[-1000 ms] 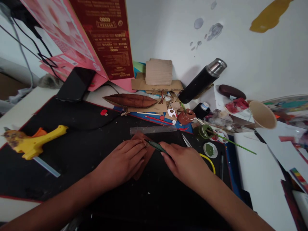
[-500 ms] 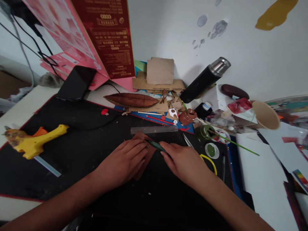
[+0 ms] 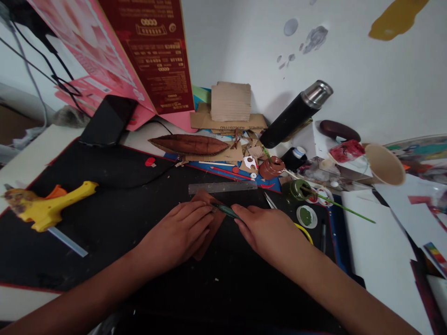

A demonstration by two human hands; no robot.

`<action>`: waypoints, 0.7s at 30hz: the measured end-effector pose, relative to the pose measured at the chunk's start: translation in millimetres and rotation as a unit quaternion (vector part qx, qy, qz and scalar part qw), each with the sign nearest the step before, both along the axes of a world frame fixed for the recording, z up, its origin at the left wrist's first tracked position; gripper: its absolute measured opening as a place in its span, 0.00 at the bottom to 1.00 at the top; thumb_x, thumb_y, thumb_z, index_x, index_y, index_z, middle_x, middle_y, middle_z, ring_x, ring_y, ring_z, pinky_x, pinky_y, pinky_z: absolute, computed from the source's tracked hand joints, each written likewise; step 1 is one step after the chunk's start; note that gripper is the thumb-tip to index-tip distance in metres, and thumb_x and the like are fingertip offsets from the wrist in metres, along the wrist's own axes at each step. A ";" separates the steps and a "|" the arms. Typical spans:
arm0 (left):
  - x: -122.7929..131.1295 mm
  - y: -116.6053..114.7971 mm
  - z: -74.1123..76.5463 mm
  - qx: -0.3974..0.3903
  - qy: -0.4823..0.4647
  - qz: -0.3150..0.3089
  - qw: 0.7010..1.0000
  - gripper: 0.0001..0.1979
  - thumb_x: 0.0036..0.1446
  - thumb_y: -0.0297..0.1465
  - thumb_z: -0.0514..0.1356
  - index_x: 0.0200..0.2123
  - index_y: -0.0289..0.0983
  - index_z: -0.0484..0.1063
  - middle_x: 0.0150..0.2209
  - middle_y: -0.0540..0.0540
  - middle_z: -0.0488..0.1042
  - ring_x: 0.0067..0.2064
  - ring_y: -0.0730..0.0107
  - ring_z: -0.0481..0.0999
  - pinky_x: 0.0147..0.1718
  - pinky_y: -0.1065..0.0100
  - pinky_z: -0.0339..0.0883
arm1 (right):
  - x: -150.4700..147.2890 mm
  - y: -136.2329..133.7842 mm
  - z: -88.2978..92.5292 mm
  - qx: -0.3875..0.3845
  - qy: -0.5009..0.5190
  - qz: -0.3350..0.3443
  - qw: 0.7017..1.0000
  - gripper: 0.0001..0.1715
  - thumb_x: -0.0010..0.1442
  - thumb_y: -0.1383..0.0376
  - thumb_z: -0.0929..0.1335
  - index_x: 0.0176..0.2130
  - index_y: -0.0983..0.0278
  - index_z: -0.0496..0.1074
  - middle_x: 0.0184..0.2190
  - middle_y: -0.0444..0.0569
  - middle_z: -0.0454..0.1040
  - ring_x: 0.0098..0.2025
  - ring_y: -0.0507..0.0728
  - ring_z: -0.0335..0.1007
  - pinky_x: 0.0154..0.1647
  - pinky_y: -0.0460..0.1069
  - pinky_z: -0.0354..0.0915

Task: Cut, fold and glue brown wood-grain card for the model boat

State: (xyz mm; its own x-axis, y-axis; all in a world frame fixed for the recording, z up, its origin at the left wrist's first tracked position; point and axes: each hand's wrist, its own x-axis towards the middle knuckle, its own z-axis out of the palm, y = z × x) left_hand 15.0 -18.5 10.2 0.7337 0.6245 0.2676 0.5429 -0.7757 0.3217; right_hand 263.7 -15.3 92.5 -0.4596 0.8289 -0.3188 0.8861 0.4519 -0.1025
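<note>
My left hand lies flat over a brown strip of card, its fingers stretched side by side and pressing the strip against the black mat. Much of the strip is hidden under that hand. In my right hand is a slim dark green craft knife, gripped between thumb and fingers. Its tip points left and rests at the strip, close to my left fingertips. Just beyond the strip lies a clear ruler. Scissors with yellow handles lie partly hidden behind my right hand.
A yellow glue gun lies at the left of the black mat. Toward the back are a brown boat-shaped piece, cardboard and a leaning black flask. Brown and green paint jars stand at the right.
My right wrist has shifted slightly, covering more of the scissors' yellow handles. The whole view has moved a little; both hands keep their places on the strip.
</note>
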 end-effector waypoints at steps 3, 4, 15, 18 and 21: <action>-0.5 -0.3 -1.0 0.000 0.002 -0.003 1.000 0.16 0.73 0.29 0.52 0.57 0.33 0.74 0.59 0.39 0.78 0.60 0.51 0.74 0.58 0.50 0.68 | -0.7 -0.3 1.7 0.006 -0.001 0.004 1.000 0.18 0.72 0.64 0.62 0.55 0.62 0.75 0.32 0.50 0.80 0.25 0.56 0.74 0.24 0.52 0.44; -0.6 -0.3 -1.1 0.000 0.003 -0.003 1.000 0.16 0.73 0.29 0.52 0.58 0.33 0.74 0.59 0.39 0.78 0.60 0.51 0.74 0.58 0.50 0.68 | -1.0 -0.7 2.4 0.006 -0.004 0.002 1.000 0.17 0.72 0.64 0.62 0.54 0.62 0.75 0.32 0.50 0.80 0.25 0.55 0.74 0.24 0.52 0.44; -0.2 0.7 -0.6 0.008 -0.004 -0.001 1.000 0.16 0.72 0.29 0.53 0.57 0.33 0.75 0.59 0.38 0.78 0.60 0.51 0.74 0.58 0.51 0.68 | -5.3 -1.9 11.6 -0.042 -0.049 -0.021 0.998 0.16 0.72 0.64 0.65 0.56 0.60 0.75 0.34 0.49 0.81 0.28 0.59 0.77 0.24 0.52 0.40; -0.1 1.0 -0.5 0.013 -0.003 -0.004 1.000 0.16 0.72 0.29 0.53 0.57 0.32 0.75 0.59 0.38 0.78 0.60 0.51 0.74 0.58 0.51 0.68 | -4.8 -2.9 11.6 -0.037 -0.049 -0.021 0.998 0.17 0.71 0.65 0.66 0.57 0.61 0.75 0.34 0.49 0.82 0.27 0.59 0.77 0.24 0.52 0.40; -0.4 1.3 -0.9 0.008 -0.004 -0.007 1.000 0.16 0.73 0.30 0.53 0.57 0.32 0.75 0.59 0.37 0.77 0.60 0.50 0.74 0.58 0.50 0.68 | -4.0 -3.9 12.2 -0.037 -0.049 -0.022 0.998 0.17 0.71 0.65 0.66 0.57 0.62 0.75 0.34 0.50 0.82 0.27 0.58 0.77 0.23 0.52 0.40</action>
State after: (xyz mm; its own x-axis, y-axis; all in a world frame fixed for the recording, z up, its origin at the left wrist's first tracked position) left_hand 14.7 -17.2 9.3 0.7397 0.6107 0.2828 0.5302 -0.7876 0.3139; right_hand 259.7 -19.2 104.7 -0.3859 0.8203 -0.4222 0.9128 0.4059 -0.0455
